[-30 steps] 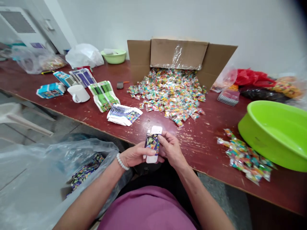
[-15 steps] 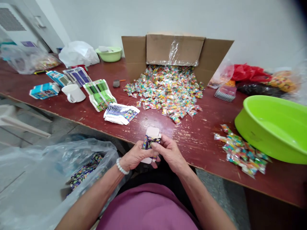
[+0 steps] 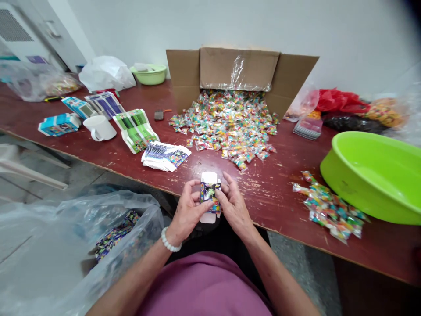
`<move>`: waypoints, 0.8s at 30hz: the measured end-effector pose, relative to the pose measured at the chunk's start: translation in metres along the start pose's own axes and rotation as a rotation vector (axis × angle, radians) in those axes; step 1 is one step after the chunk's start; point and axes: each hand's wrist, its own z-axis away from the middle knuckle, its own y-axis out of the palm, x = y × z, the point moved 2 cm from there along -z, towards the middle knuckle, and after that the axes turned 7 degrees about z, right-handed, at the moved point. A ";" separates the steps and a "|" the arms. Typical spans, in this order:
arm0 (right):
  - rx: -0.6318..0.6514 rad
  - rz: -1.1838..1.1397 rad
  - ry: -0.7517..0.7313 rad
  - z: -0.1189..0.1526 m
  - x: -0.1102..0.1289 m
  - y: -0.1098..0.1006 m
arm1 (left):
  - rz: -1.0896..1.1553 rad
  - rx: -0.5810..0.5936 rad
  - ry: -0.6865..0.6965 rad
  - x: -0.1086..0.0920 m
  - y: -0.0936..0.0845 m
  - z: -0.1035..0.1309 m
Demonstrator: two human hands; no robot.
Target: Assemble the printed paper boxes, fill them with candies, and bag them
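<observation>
Both hands hold one small dark printed carton (image 3: pixel 209 193) with white flaps sticking out at its top and bottom, just off the table's front edge. My left hand (image 3: pixel 189 210), with a white bead bracelet at the wrist, grips its left side, thumb on the front. My right hand (image 3: pixel 233 202) grips its right side, thumb on the front and index finger raised. Beyond the carton lies a stack of flat purple and white cartons (image 3: pixel 165 156). Wrapped candies (image 3: pixel 230 123) spill from a big cardboard box (image 3: pixel 240 68) at the back.
Green flat cartons (image 3: pixel 136 129), a white mug (image 3: pixel 99 128) and blue cartons (image 3: pixel 59 124) stand at the left. A green basin (image 3: pixel 371 175) and a smaller candy pile (image 3: pixel 332 208) are at the right. A clear bag (image 3: pixel 131 202) with printed packs hangs below the table's left front.
The carton has turned upright with its printed front towards me. My fingers have spread wider around it, and my right index finger has come up off it.
</observation>
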 end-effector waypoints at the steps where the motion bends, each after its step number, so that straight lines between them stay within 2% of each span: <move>1: -0.025 -0.043 0.016 0.001 -0.001 0.003 | 0.015 -0.007 0.023 0.000 0.002 0.002; 7: -0.028 -0.146 0.001 0.003 -0.002 0.011 | 0.019 -0.014 0.116 -0.003 0.005 0.007; 12: -0.004 -0.167 0.060 -0.002 0.000 0.005 | 0.019 0.037 0.034 -0.003 0.001 0.006; 18: 0.068 -0.185 0.264 -0.010 -0.003 -0.007 | 0.014 0.059 -0.045 -0.001 0.000 0.010; 21: 0.083 -0.229 0.264 -0.012 -0.002 -0.010 | -0.030 0.035 -0.049 0.000 -0.003 0.010; 24: 0.163 -0.232 0.237 -0.011 0.001 -0.010 | -0.065 0.049 -0.042 -0.001 -0.004 0.010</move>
